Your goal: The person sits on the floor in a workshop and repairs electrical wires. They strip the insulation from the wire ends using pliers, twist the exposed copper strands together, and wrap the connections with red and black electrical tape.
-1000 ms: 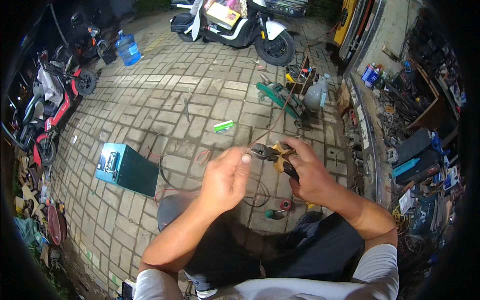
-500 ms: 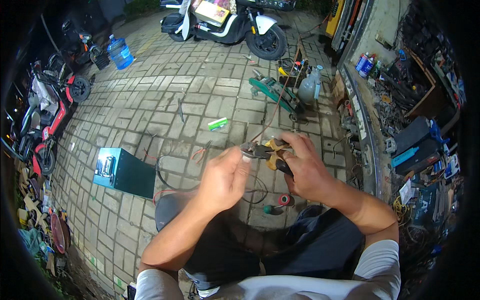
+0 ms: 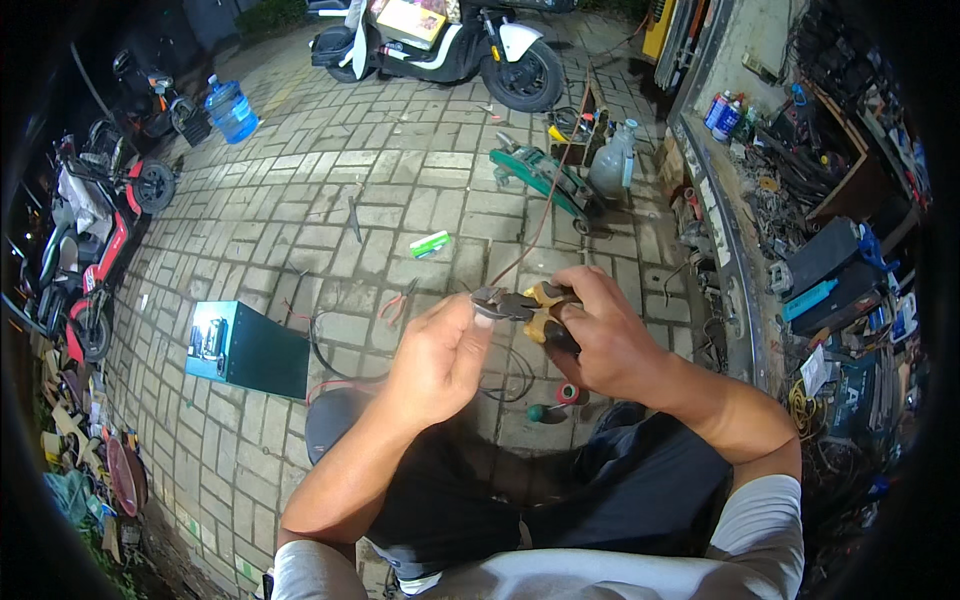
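Observation:
My left hand [image 3: 435, 365] is closed, its thumb and fingertips pinching the end of a brown cable [image 3: 535, 235] at the metal jaws of pliers [image 3: 510, 308]. My right hand [image 3: 615, 335] is wrapped round their yellow-black handles. Whether the jaws touch the cable is unclear. Below my hands lie a loop of black cable [image 3: 523, 372], a red roll [image 3: 566, 393] and a green-handled tool [image 3: 540, 411]. To the left are small red-handled pliers [image 3: 393, 305] and a teal metal box [image 3: 268, 355] with wires. A green-white packet [image 3: 429, 244] lies farther off.
Ahead stand a green floor jack [image 3: 540, 175], a grey cylinder [image 3: 608, 165] and a white scooter [image 3: 520, 75]. A water jug [image 3: 232, 112] and a red scooter [image 3: 100, 255] are at left. Parts and tools [image 3: 840, 300] crowd the raised ledge at right.
My hands and the pliers have shifted slightly left and up in the picture, still gripping. The view has turned a little, so the floor things sit somewhat differently in it.

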Demonstrator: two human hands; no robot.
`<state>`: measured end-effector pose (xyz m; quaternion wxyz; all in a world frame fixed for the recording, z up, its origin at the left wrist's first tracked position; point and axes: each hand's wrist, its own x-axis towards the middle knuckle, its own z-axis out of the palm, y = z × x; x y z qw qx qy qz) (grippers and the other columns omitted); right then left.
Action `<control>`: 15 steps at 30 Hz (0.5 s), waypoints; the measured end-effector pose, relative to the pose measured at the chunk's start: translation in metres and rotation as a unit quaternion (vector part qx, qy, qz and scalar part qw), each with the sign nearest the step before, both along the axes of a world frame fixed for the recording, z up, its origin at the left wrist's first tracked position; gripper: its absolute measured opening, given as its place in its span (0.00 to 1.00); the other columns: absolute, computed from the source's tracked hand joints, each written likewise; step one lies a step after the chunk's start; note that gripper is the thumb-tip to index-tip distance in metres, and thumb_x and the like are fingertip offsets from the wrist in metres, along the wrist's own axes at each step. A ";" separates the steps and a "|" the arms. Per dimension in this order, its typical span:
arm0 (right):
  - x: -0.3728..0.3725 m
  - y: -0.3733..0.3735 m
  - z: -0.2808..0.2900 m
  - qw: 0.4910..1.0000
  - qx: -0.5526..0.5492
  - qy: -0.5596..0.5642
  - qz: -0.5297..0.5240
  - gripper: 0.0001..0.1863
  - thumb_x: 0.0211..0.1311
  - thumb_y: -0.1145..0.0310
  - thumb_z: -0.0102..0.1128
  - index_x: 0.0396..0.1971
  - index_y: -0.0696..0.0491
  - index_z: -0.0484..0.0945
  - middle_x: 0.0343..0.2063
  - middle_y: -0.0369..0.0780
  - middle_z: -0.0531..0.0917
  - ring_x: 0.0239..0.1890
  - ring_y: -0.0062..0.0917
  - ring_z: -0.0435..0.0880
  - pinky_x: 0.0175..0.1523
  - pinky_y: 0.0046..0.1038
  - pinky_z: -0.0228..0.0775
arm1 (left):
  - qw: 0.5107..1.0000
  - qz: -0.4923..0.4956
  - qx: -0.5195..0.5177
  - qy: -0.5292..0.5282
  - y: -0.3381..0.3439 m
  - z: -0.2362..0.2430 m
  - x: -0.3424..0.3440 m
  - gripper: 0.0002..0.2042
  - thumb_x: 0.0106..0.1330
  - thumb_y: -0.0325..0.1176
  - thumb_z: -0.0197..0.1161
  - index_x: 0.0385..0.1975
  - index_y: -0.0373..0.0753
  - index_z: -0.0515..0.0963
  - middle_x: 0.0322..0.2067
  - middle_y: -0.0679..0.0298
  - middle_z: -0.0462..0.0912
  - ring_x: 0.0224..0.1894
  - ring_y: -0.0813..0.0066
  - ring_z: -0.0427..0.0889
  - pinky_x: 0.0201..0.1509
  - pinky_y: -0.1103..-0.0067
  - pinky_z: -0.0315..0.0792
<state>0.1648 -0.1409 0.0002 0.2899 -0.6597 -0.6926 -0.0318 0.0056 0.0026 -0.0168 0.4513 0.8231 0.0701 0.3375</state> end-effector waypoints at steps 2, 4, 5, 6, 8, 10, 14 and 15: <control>-0.001 -0.001 0.000 1.000 0.004 -0.002 -0.006 0.14 0.38 0.77 0.65 0.30 0.62 0.76 0.43 0.46 0.71 0.46 0.43 0.72 0.52 0.38 0.65 | 1.000 -0.018 0.016 0.005 -0.002 0.007 -0.002 0.10 0.67 0.35 0.56 0.28 0.34 0.72 0.18 0.68 0.66 0.22 0.78 0.64 0.26 0.81 0.61; -0.001 -0.001 -0.001 1.000 0.017 -0.018 -0.013 0.12 0.40 0.76 0.65 0.28 0.62 0.77 0.43 0.46 0.71 0.45 0.43 0.73 0.51 0.38 0.66 | 0.999 0.010 0.021 0.048 -0.002 0.007 -0.003 0.12 0.57 0.34 0.67 0.28 0.34 0.72 0.20 0.58 0.72 0.23 0.62 0.74 0.28 0.73 0.67; -0.002 -0.001 -0.001 1.000 0.016 0.004 -0.009 0.11 0.40 0.76 0.66 0.27 0.62 0.77 0.42 0.46 0.71 0.44 0.43 0.73 0.50 0.37 0.67 | 0.998 0.029 0.034 0.046 -0.003 0.006 -0.001 0.12 0.56 0.35 0.68 0.28 0.34 0.72 0.19 0.59 0.72 0.23 0.62 0.73 0.27 0.73 0.67; -0.004 0.000 -0.002 0.999 0.016 0.028 -0.004 0.11 0.41 0.76 0.66 0.27 0.62 0.77 0.42 0.46 0.71 0.44 0.42 0.73 0.49 0.37 0.67 | 0.997 0.050 0.048 0.045 -0.003 0.005 0.001 0.13 0.55 0.35 0.69 0.27 0.34 0.73 0.18 0.60 0.72 0.22 0.63 0.73 0.26 0.74 0.67; -0.007 0.000 -0.004 0.997 0.005 0.083 -0.003 0.10 0.42 0.76 0.66 0.26 0.62 0.77 0.42 0.47 0.71 0.44 0.42 0.74 0.48 0.36 0.68 | 0.997 0.059 0.048 0.017 -0.001 0.006 0.002 0.14 0.53 0.37 0.71 0.22 0.35 0.73 0.14 0.62 0.70 0.18 0.65 0.71 0.23 0.73 0.66; -0.010 -0.003 -0.007 0.989 -0.017 0.145 -0.011 0.10 0.42 0.76 0.67 0.26 0.62 0.77 0.42 0.47 0.72 0.43 0.42 0.74 0.47 0.35 0.69 | 0.997 0.054 0.022 0.049 0.000 0.009 -0.001 0.14 0.52 0.37 0.72 0.21 0.36 0.74 0.13 0.61 0.70 0.17 0.65 0.70 0.23 0.72 0.66; -0.012 -0.005 -0.011 0.989 0.007 0.148 -0.019 0.12 0.43 0.76 0.67 0.31 0.62 0.78 0.41 0.47 0.71 0.43 0.42 0.73 0.48 0.35 0.67 | 0.999 0.037 0.004 0.021 -0.001 0.004 0.006 0.15 0.55 0.31 0.71 0.17 0.37 0.69 0.11 0.72 0.65 0.18 0.86 0.61 0.22 0.84 0.60; -0.013 -0.005 -0.011 0.988 0.009 0.151 -0.023 0.13 0.44 0.76 0.67 0.32 0.61 0.78 0.41 0.47 0.71 0.43 0.42 0.73 0.48 0.35 0.67 | 0.999 0.045 0.009 0.010 -0.001 0.003 0.008 0.16 0.54 0.31 0.72 0.16 0.36 0.69 0.11 0.72 0.63 0.18 0.86 0.59 0.21 0.83 0.59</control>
